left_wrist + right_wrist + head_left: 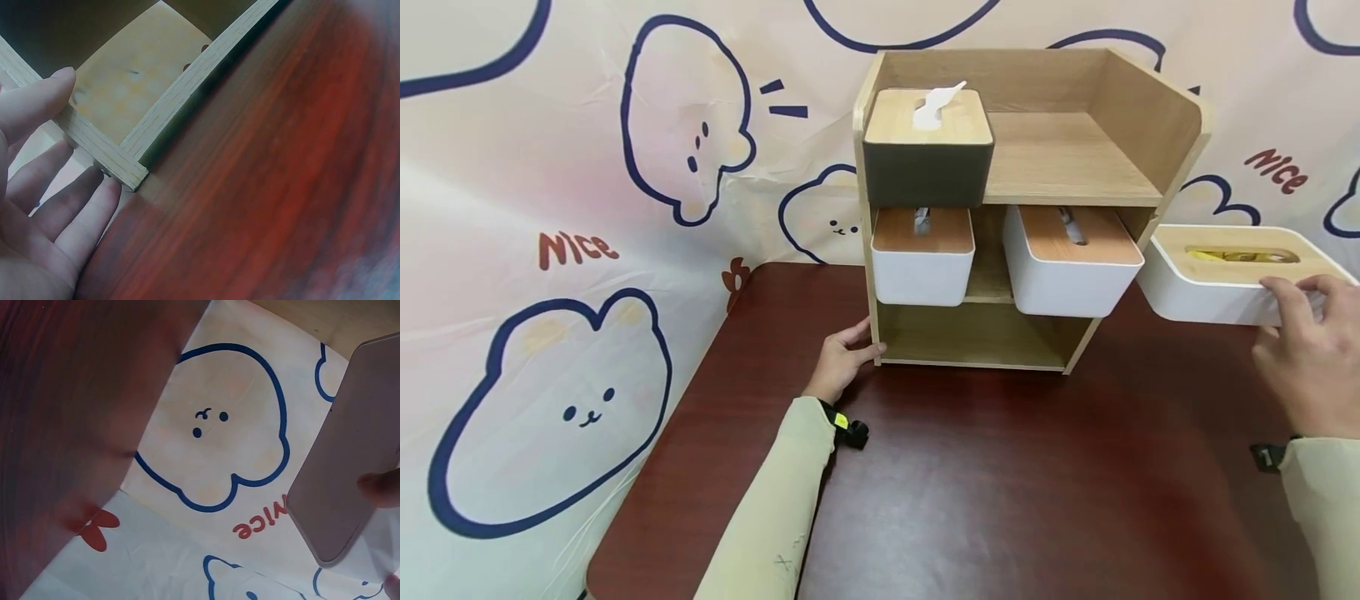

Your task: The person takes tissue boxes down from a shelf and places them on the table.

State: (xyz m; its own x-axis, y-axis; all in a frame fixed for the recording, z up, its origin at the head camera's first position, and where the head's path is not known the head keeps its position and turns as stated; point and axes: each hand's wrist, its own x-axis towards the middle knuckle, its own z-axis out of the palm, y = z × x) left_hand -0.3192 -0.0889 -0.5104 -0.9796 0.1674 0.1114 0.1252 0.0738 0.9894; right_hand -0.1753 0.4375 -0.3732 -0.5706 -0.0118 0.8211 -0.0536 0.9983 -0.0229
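Note:
My left hand (838, 367) grips the lower left side panel of a small wooden shelf (970, 362). In the left wrist view, the thumb lies on the panel's inner side (94, 140) and the fingers are on its outer side. To the right of the shelf, my right hand (1318, 350) holds a white tissue box (1217, 304) with a pale wooden lid, raised above the table. Something yellow shows through the lid's slot. The right wrist view has the box's flat underside (337, 456) with my thumb (378, 487) against it.
A dark grey tissue box (925, 175) with a tissue sticking out stands on the shelf's top left. Two white tissue boxes, left (921, 279) and right (1075, 287), sit on the middle level and jut forward. Cartoon-printed cloth (587, 358) hangs behind the dark red table (1000, 483).

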